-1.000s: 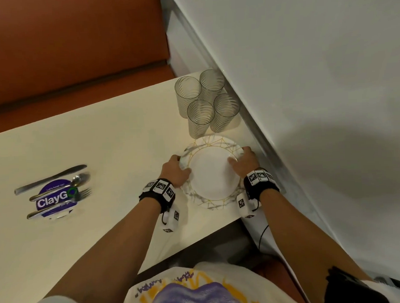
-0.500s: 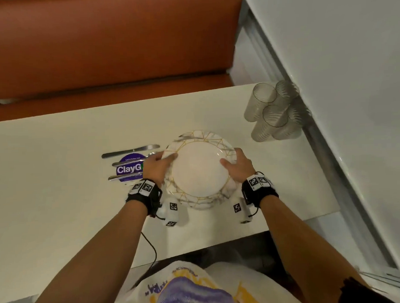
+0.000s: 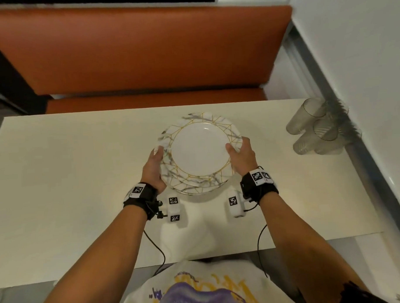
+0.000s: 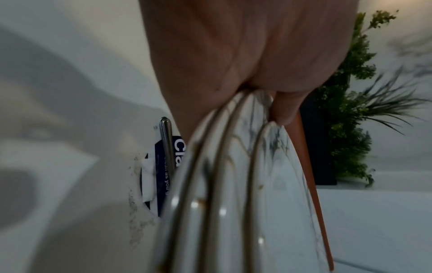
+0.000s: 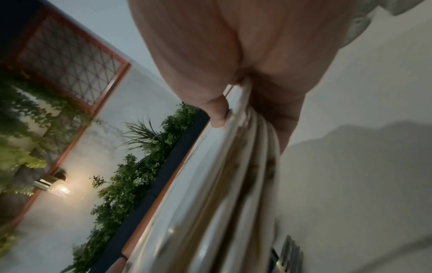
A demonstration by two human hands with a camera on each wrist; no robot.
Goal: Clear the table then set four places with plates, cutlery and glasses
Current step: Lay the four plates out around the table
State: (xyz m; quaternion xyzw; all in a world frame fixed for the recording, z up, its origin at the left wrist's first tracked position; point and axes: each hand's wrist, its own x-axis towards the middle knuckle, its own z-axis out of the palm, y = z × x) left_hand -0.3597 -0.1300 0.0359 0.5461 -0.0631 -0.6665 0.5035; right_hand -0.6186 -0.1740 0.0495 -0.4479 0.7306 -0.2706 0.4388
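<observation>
Both hands' grip clamps stacked plates [image 3: 200, 151] by opposite rims

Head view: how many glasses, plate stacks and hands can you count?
glasses: 4
stack of plates: 1
hands: 2, the left hand and the right hand, both gripping the stack
total: 7

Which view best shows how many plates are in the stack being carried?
The left wrist view: the plates show edge-on as separate rims. The right wrist view blurs those rims; the head view shows mostly the top plate's face.
</observation>
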